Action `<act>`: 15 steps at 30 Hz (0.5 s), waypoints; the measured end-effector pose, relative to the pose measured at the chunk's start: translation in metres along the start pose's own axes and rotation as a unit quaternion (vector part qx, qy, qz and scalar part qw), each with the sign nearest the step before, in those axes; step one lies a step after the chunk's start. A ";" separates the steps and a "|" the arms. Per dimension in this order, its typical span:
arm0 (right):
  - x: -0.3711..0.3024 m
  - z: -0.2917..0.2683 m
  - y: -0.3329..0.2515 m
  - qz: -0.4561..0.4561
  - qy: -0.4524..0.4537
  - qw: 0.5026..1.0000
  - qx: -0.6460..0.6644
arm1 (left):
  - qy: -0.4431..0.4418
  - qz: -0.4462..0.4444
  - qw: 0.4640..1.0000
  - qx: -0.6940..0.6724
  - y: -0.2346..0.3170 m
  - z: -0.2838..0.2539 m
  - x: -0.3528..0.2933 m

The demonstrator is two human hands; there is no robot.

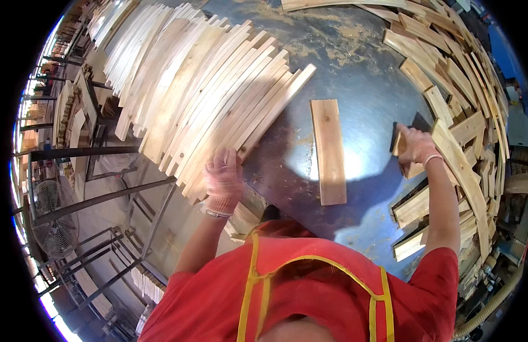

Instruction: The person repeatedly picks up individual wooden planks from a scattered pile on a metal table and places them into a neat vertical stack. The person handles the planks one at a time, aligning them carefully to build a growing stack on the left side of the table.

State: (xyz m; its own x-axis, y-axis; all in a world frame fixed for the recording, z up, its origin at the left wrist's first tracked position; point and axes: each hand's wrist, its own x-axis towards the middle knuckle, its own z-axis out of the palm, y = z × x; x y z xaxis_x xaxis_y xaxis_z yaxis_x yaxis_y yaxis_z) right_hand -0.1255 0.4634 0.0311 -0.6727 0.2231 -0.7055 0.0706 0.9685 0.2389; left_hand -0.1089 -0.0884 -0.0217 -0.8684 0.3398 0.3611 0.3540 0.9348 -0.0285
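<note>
My left hand (pixel 224 174), in a pale knit glove, is at the near ends of a row of long wooden strips (pixel 218 102). Its fingers are bent over a strip end, and the palm side is hidden. On the right, my gloved right hand (pixel 417 146) grips a short wooden board (pixel 411 169), partly covered by the fingers and beside the heap of offcuts. Between my hands a single short board (pixel 330 151) with a small knot lies flat on the dark metal tabletop (pixel 366 85), touched by neither hand.
A loose heap of wooden pieces (pixel 446 68) curves along the table's right side. Sawdust (pixel 338 43) is scattered at the far part. To the left stand a black metal frame (pixel 98 199) and a fan (pixel 54 219). A ribbed hose (pixel 500 302) runs at the lower right.
</note>
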 end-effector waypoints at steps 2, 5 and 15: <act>-0.005 -0.002 -0.021 -0.060 0.026 0.998 0.004 | -0.059 0.019 0.998 0.026 -0.009 -0.001 0.005; -0.017 -0.018 -0.065 -0.113 0.066 0.990 0.061 | -0.153 0.021 0.988 -0.025 -0.018 0.002 0.011; 0.004 -0.143 -0.163 -0.079 0.230 0.837 0.491 | -0.189 0.065 0.972 -0.127 -0.032 -0.043 0.008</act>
State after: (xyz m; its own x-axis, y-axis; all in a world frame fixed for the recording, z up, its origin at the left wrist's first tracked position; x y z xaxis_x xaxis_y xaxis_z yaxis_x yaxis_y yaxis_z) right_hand -0.2445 0.2907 0.0850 -0.9272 0.2360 -0.2909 0.3728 0.6566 -0.6557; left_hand -0.1125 -0.1201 0.0220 -0.8595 0.5111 0.0003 0.5010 0.8424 0.1983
